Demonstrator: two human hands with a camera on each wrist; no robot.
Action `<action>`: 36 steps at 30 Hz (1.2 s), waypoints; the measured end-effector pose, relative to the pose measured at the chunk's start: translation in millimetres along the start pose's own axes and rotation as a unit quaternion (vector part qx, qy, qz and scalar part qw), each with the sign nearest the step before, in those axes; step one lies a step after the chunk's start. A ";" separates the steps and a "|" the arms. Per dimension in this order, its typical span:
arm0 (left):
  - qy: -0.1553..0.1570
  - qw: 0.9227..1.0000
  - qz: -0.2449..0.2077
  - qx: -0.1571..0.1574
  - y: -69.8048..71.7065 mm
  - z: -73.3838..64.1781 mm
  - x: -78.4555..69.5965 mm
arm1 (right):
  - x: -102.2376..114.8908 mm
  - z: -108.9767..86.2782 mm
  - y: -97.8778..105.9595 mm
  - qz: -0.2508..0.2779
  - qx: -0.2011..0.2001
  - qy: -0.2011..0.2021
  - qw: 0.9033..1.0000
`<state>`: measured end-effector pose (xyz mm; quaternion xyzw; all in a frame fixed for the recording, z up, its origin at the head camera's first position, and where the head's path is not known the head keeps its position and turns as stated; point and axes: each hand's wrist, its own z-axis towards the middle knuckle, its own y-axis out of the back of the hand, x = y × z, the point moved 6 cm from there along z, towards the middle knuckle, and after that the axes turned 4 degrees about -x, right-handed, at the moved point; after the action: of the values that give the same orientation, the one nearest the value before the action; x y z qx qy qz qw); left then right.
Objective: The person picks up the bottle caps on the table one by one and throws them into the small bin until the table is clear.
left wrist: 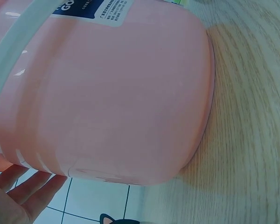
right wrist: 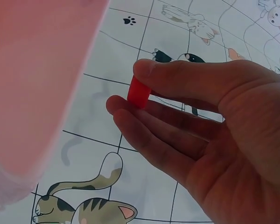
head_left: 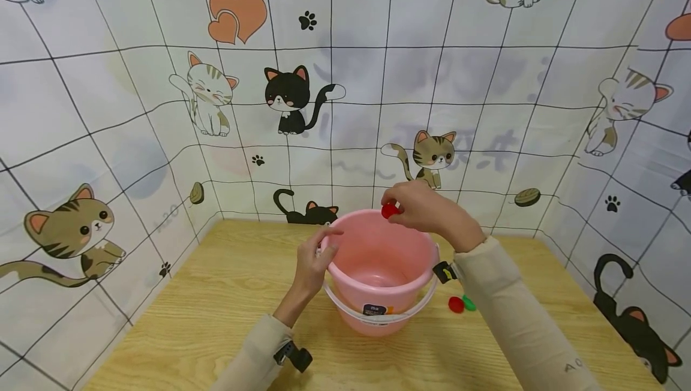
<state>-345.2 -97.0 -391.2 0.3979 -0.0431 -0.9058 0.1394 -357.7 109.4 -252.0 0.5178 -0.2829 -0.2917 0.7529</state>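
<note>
A pink plastic bucket [head_left: 372,250] stands upright on the wooden table, its mouth facing up. My left hand [head_left: 313,262] grips its rim on the left side, thumb over the edge; the left wrist view shows the fingers [left wrist: 42,191] against the outer wall. Above the far right part of the rim, my right hand [head_left: 418,205] pinches a red bottle cap [right wrist: 139,93] between thumb and fingertips. No caps show on the visible part of the bucket's floor.
Another red cap [head_left: 456,304] and a green cap [head_left: 469,302] lie together on the table [head_left: 232,277], right of the bucket. The white bucket handle [head_left: 345,307] hangs down in front. Cat-printed cloth walls [head_left: 356,79] enclose the table's back and sides.
</note>
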 end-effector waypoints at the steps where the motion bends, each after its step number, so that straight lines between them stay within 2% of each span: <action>1: 0.000 1.000 0.000 -0.001 0.4 -0.1 -0.3 | 0.1 1.1 -0.5 0.000 0.000 0.002 1.000; 12: -0.001 1.000 -0.004 0.001 0.3 -0.6 0.1 | 1.8 11.0 -10.2 0.029 0.028 0.001 0.999; 23: 0.001 1.000 -0.006 0.002 -0.4 -0.6 0.9 | -0.2 15.4 -13.0 0.019 0.032 -0.001 0.999; 36: 0.005 1.000 0.000 -0.002 -0.4 -0.5 0.8 | 1.1 16.3 -13.5 0.034 0.047 -0.008 0.998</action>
<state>-345.4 -96.7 -392.2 0.4024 -0.0408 -0.9037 0.1406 -370.8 94.6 -259.7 0.5404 -0.3199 -0.2562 0.7349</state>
